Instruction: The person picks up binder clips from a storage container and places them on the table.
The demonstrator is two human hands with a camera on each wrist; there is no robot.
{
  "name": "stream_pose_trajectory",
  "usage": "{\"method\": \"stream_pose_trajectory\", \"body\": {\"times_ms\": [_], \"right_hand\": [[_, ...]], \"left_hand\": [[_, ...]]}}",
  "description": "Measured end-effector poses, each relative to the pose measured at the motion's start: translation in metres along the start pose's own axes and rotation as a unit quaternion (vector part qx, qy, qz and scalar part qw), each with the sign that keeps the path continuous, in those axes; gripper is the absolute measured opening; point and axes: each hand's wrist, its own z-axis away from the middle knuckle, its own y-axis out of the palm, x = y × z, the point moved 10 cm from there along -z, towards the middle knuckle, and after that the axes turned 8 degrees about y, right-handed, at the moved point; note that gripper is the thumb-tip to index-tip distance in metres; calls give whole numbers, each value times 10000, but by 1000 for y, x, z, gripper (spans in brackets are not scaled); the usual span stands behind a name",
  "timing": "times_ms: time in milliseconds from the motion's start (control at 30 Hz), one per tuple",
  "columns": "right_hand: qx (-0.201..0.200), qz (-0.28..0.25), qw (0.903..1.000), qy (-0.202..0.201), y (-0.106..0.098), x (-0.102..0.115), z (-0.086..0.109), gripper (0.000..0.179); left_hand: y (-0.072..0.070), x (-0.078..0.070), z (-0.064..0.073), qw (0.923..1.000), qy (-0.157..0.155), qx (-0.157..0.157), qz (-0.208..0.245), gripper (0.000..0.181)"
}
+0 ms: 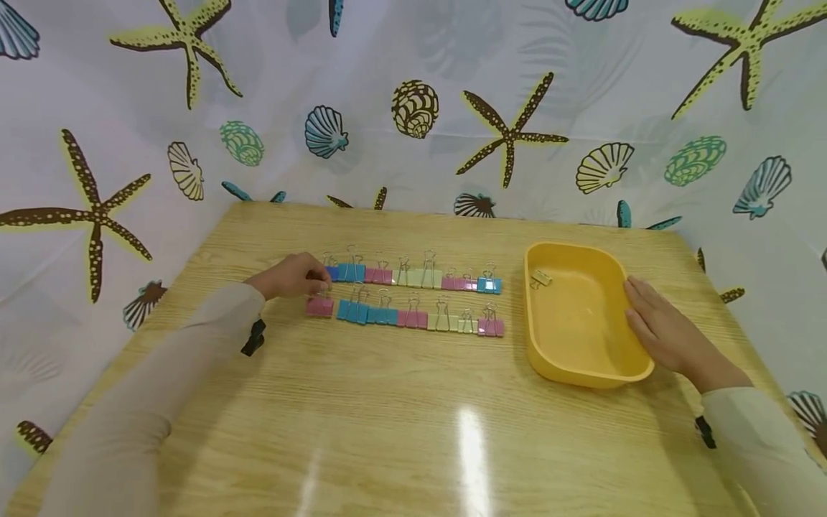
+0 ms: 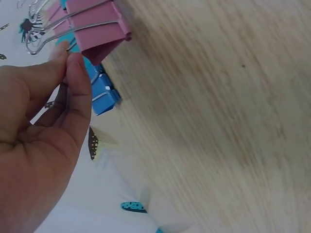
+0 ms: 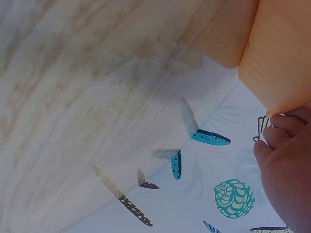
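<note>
My left hand [image 1: 293, 276] is at the left end of two rows of binder clips. Its thumb and fingertip pinch a wire handle of the pink binder clip [image 1: 319, 307], which is at the left of the front row. In the left wrist view, that pink clip [image 2: 99, 29] is close above the fingertips, with blue clips [image 2: 104, 94] behind it. My right hand [image 1: 668, 334] rests against the right wall of the yellow bin [image 1: 539, 345], fingers extended at the rim. A small pale-yellow binder clip [image 1: 541, 277] lies inside the bin.
The back row holds blue, pink and pale-yellow clips [image 1: 416, 278]; a similar front row [image 1: 413, 319] runs nearly parallel, handles upward. They stand on a wood-grain table [image 1: 388, 416]. A white cloth with shells and starfish [image 1: 381, 43] hangs around its back and sides.
</note>
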Motion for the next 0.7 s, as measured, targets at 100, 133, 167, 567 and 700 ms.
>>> {"method": "stream_pose_trajectory", "body": {"times_ms": [100,133,167,567,700], "right_hand": [[-56,-26,10000,-1,-1,0,1,54],[-73,-37,10000,0,-1,0,1,54],[-68,-57,10000,7,-1,-1,1,54],[17,-121,9999,49,0,1,2,54],[35,-163,9998,84,-1,0,2,54]], "left_hand": [[2,4,-3,9999,76,-58,42,17],[3,5,-4,9999,87,-90,57,17],[3,7,-5,9998,86,-114,101,17],[11,17,-7,9983,452,-304,213,17],[9,19,-7,9983,449,-254,284,21]]}}
